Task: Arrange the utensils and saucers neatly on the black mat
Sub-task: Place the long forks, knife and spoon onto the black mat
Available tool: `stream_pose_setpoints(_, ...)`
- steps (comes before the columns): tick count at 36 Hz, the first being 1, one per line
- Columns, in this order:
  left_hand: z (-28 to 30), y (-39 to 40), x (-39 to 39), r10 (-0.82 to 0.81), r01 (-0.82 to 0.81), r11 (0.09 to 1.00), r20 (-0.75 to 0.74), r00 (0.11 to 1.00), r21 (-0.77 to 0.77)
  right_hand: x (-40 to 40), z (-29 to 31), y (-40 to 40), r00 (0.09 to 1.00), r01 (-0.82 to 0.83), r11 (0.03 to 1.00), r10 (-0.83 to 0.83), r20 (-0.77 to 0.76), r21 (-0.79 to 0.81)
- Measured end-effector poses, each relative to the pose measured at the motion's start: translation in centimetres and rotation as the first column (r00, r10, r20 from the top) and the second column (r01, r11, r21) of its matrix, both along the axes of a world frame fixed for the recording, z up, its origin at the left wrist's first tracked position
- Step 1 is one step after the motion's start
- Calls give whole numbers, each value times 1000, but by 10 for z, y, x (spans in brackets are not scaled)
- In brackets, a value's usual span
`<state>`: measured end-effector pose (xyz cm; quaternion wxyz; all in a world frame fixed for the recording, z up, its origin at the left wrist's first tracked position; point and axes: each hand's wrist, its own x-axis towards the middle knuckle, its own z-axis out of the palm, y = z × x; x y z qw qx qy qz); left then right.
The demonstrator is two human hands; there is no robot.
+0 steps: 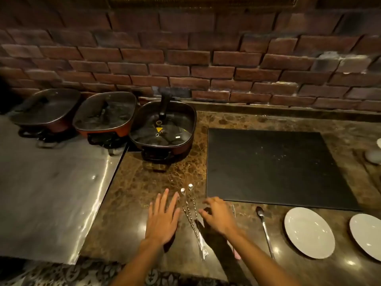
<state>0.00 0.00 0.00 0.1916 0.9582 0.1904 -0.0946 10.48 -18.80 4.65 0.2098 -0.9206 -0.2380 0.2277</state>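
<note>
A bare black mat (272,168) lies on the brown marble counter at centre right. Two long twisted bar spoons (190,215) with fork ends lie side by side on the counter, left of the mat's near corner. My left hand (162,217) hovers flat just left of them, fingers spread, holding nothing. My right hand (218,215) hovers just right of them, fingers curled and apart, empty. A pink-handled utensil (237,254) is mostly hidden under my right forearm. A dark spoon (263,226) lies right of it. Two white saucers (309,232) (367,236) sit below the mat.
Three lidded electric pans (162,129) (105,116) (46,110) stand in a row against the brick wall at back left. A steel sheet (51,193) covers the left counter. White crockery (374,155) shows at the right edge.
</note>
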Motion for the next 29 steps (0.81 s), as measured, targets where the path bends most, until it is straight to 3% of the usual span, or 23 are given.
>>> stream_pose_setpoints(5, -27, 23, 7, -48, 54, 996, -80, 996, 76, -10, -26, 38, 971, 166, 985, -173, -166, -55)
stream_pose_setpoints(13, -55, 37, 16, -93, 104, 993, -175, 980, 59, -14, -57, 73, 920, 317, 915, -361, -153, -249)
stream_pose_setpoints(29, -60, 43, 16, -120, 138, 989, -287, 950, 45, -8, -59, 87, 944, 222, 885, -300, -135, -409)
